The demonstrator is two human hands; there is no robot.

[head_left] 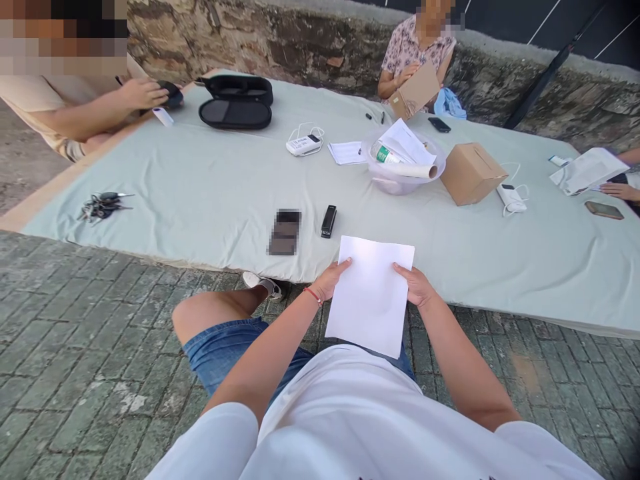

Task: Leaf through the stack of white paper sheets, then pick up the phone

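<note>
A stack of blank white paper (370, 300) is held between both of my hands, over my lap and against the table's near edge. My left hand (331, 279) grips its left side, thumb on top and fingers underneath. On the opposite side my right hand (417, 284) pinches the sheets the same way. How many sheets there are I cannot tell. Just beyond the paper lies a small black stapler (329, 221). Left of the stapler is a dark, blurred-out flat object (284, 233), perhaps a phone.
On the cloth-covered table (210, 200) are keys (104, 207), an open black case (235, 103), a white device with a cable (304, 145), a plastic bowl (395, 183) of papers and a cardboard box (473, 175). Other people sit at the left, far and right sides, handling things.
</note>
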